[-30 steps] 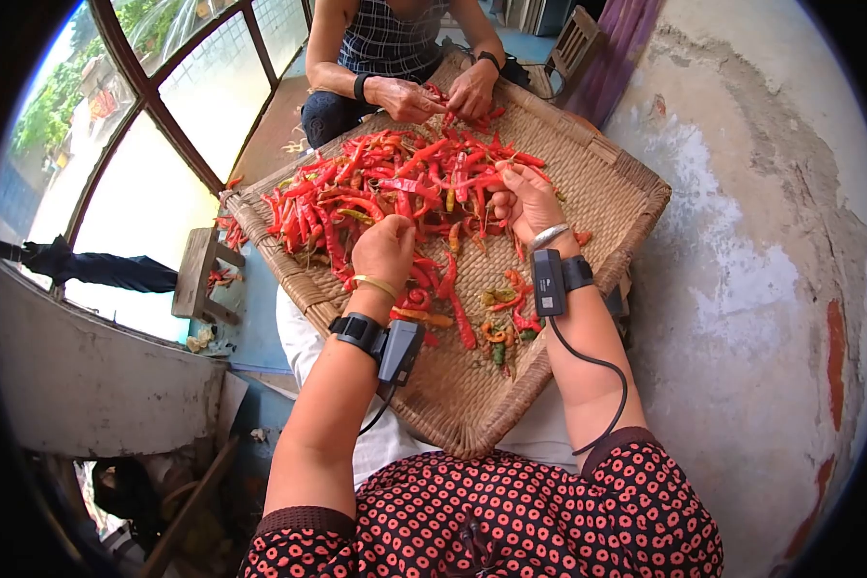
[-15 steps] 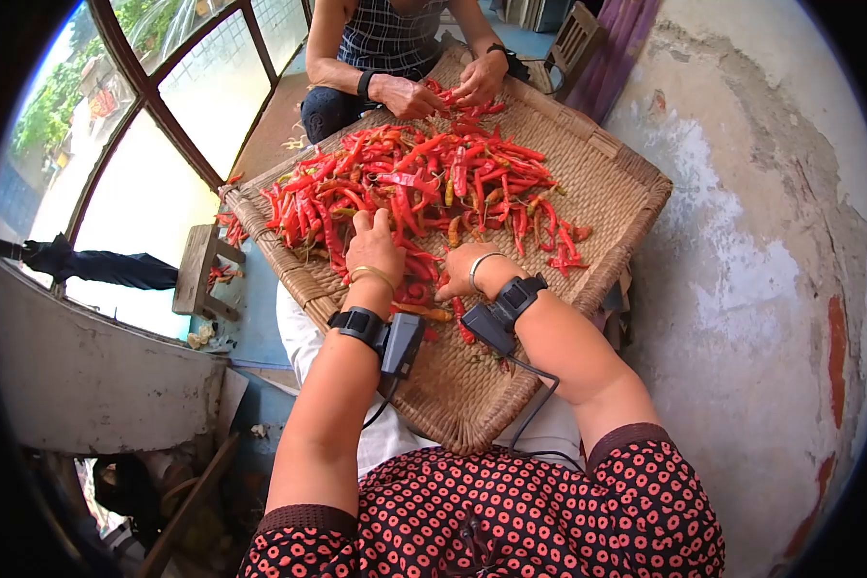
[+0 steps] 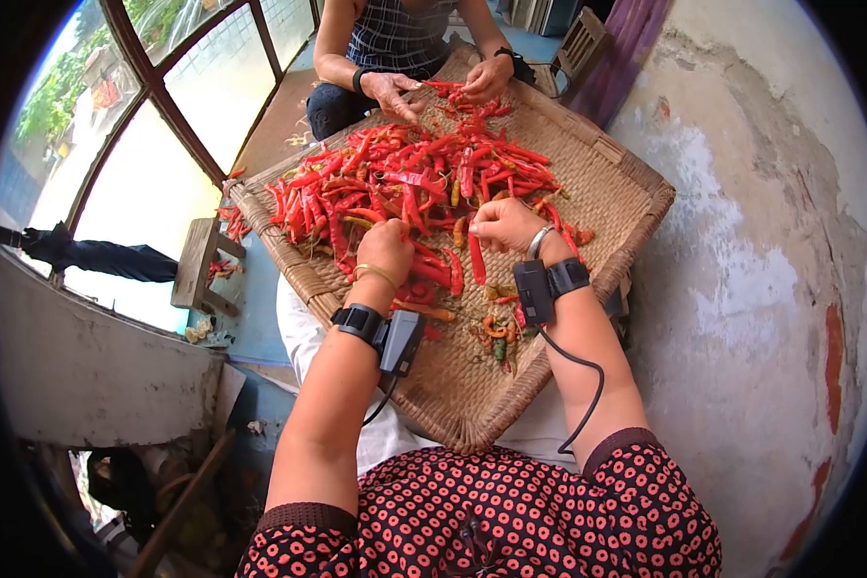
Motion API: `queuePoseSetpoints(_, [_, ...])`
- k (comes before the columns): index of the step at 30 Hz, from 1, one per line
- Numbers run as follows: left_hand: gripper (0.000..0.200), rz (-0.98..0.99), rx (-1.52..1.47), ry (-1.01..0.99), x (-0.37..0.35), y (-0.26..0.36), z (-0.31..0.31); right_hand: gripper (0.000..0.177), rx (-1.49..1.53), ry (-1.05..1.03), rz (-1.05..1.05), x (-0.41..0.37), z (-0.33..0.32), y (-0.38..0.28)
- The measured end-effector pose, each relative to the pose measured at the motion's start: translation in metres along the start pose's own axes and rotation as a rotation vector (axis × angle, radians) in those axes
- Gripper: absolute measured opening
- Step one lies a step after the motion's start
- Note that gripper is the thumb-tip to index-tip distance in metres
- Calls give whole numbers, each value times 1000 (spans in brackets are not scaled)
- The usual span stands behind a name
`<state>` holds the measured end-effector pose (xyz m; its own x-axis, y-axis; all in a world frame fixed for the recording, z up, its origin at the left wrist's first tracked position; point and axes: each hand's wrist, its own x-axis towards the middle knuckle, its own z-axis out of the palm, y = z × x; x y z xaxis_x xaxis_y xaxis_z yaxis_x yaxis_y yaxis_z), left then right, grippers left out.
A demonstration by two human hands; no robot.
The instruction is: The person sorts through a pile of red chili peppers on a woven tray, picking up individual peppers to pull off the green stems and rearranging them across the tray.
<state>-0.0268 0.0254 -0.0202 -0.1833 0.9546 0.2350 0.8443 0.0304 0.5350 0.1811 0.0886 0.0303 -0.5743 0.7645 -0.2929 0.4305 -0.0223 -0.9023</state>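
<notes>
A heap of red chili peppers [image 3: 409, 183] lies on a woven tray [image 3: 607, 207]. My left hand [image 3: 385, 252], with a yellow bangle at the wrist, is closed at the near edge of the heap. Whatever its curled fingers hold is hidden, and red chilies lie beside it. To the right, my right hand [image 3: 509, 227] pinches a red chili pepper [image 3: 477, 258] that points down toward me. Nearer to me, a small group of shrivelled orange and green peppers [image 3: 498, 332] rests on the weave.
Across the tray sits another person, whose hands [image 3: 393, 91] are at the heap's far end. Left are a wooden stool [image 3: 196, 265], a folded dark umbrella [image 3: 120, 269] and windows. A rough plaster wall [image 3: 732, 260] stands to the right.
My right hand has moved up and to the right and now pinches a chili. My left hand has shifted slightly nearer and curled. The other person's hand on the left has opened.
</notes>
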Motion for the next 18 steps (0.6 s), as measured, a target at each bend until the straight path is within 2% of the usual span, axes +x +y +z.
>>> queuePoseSetpoints(2, [21,28,-1,-24,0,1,1,20,547,370,-233,4,-5,2])
queuePoseSetpoints(4, [21,159,-294,-46,0,6,0,26,522,554,-177,9,-5,4])
queuePoseSetpoints(5, [21,161,-294,-47,0,8,1,31,375,445,-80,9,-3,5])
queuePoseSetpoints(6, [19,146,-454,-68,0,11,1,35,229,334,16,8,2,3])
queuePoseSetpoints(7, [18,130,-614,-89,0,13,1,42,168,204,83,7,10,1])
queuePoseSetpoints(10, [14,180,-714,-208,-5,22,-6,40,101,55,140,12,32,-5])
queuePoseSetpoints(14, [14,208,-687,-279,-7,24,-8,32,193,-4,42,17,31,4])
queuePoseSetpoints(17, [18,155,-732,-364,-8,29,-15,18,186,3,63,10,15,1])
queuePoseSetpoints(18, [21,74,-768,-361,-7,27,-12,18,186,4,63,6,8,-2])
